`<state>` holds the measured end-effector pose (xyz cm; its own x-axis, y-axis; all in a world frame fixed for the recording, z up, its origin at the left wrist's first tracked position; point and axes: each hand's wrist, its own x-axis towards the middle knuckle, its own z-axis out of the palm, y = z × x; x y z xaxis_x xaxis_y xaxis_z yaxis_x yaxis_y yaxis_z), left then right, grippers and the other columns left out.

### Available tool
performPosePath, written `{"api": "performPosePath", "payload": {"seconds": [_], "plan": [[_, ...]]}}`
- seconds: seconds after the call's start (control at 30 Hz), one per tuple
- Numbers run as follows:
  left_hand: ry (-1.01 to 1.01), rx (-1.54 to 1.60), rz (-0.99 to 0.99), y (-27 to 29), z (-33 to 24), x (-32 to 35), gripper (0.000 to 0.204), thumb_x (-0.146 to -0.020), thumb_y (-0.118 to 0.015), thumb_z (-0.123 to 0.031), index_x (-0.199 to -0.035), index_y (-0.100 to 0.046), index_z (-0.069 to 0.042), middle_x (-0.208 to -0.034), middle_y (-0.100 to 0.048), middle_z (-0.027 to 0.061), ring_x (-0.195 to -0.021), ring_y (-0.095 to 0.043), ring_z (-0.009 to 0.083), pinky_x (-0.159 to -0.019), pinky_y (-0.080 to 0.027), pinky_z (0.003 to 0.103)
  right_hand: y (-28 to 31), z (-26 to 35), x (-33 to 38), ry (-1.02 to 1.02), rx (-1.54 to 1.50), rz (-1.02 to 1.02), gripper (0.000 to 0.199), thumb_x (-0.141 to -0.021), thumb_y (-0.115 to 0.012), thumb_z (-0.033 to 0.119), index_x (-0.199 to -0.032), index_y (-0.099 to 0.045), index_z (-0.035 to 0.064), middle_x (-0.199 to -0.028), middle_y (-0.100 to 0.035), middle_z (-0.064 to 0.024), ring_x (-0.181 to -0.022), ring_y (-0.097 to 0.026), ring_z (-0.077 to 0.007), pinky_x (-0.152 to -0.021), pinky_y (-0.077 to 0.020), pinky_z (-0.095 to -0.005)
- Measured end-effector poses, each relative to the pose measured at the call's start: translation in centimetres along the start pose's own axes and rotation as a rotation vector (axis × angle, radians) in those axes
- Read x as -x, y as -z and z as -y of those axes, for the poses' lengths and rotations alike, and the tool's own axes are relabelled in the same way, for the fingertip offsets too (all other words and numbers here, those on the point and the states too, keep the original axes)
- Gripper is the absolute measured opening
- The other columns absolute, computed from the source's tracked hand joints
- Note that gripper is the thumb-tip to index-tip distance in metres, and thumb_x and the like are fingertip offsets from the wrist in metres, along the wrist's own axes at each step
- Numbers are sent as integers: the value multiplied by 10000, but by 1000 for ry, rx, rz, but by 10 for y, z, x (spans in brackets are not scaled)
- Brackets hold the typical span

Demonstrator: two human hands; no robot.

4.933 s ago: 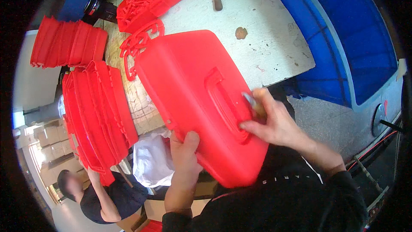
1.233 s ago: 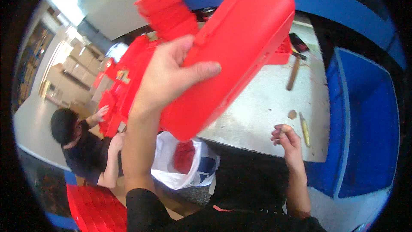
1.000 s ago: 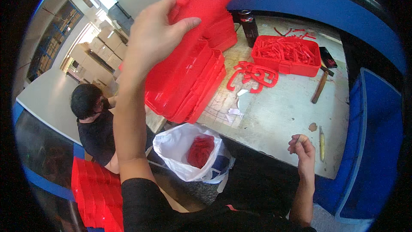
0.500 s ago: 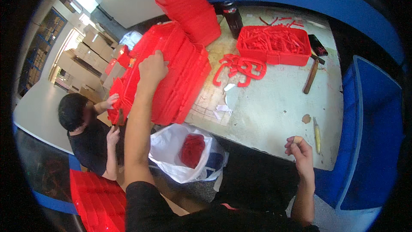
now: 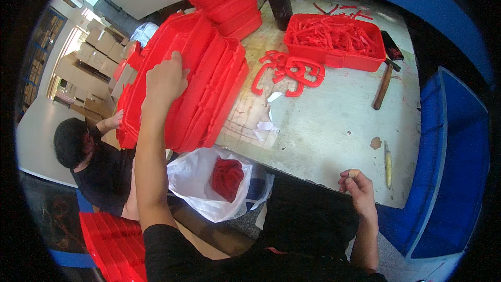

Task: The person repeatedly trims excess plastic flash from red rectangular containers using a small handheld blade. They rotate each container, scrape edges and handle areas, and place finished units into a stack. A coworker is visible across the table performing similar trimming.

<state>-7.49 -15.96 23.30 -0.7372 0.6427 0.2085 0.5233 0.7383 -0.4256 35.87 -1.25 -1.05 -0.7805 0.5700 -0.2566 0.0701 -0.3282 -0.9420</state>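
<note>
Though near table edge (image 5: pixel 297 174), open room before right hand (image 5: pixel 360 191)

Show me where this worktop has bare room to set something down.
The broadest bare patch of the worktop lies between the red handles, white scraps, hammer, yellow tool and right hand. It is crowded along the far side, with the black bottle and filled red tray, and at the left, where red shells are stacked.

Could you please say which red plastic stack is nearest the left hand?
The middle red plastic stack, beside the white plastic bag; only it has the left hand over it.
</note>
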Motion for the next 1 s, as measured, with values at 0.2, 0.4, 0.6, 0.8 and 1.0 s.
{"api": "performPosePath", "payload": {"seconds": [0.2,0.4,0.6,0.8,1.0], "plan": [[-239,368,-633,-3,-25,51,268,-884,-671,-147,-1100,-634,7,-1072,-684,190,-995,-666,346,-798,-547,437,-4,1,-8,-59,47,-17,160,-1006,-539,73,-1122,-612,-11,-928,-654,-59,-799,-601,-115,-746,-507,-268],[-390,2791,642,-41,-156,117,547,-1026,-451,-186,-1475,-318,96,-1500,-383,301,-1420,-367,402,-1183,-288,481,-4,4,4,-45,102,-53,161,-1007,-540,75,-1119,-619,-11,-932,-659,-59,-812,-609,-120,-754,-514,-272],[-606,2717,762,-26,-199,145,590,-1029,-433,-168,-1515,-225,95,-1559,-284,307,-1469,-275,421,-1208,-231,514,4,-1,28,-65,106,-96,165,-1005,-549,66,-1130,-624,-12,-942,-659,-66,-850,-614,-127,-780,-523,-281],[-715,2696,841,-14,-208,145,538,-1033,-372,-80,-1526,-224,75,-1569,-296,270,-1478,-284,364,-1219,-229,468,0,-7,35,-64,70,-90,177,-1004,-552,65,-1138,-622,-27,-966,-662,-67,-858,-609,-125,-788,-520,-288],[-702,2895,1028,-17,-211,145,535,-1032,-368,-75,-1519,-218,87,-1567,-296,274,-1477,-288,364,-1224,-216,468,0,-10,37,-71,73,-82,179,-1006,-550,69,-1139,-625,-24,-958,-668,-68,-857,-612,-123,-779,-516,-276]]}}
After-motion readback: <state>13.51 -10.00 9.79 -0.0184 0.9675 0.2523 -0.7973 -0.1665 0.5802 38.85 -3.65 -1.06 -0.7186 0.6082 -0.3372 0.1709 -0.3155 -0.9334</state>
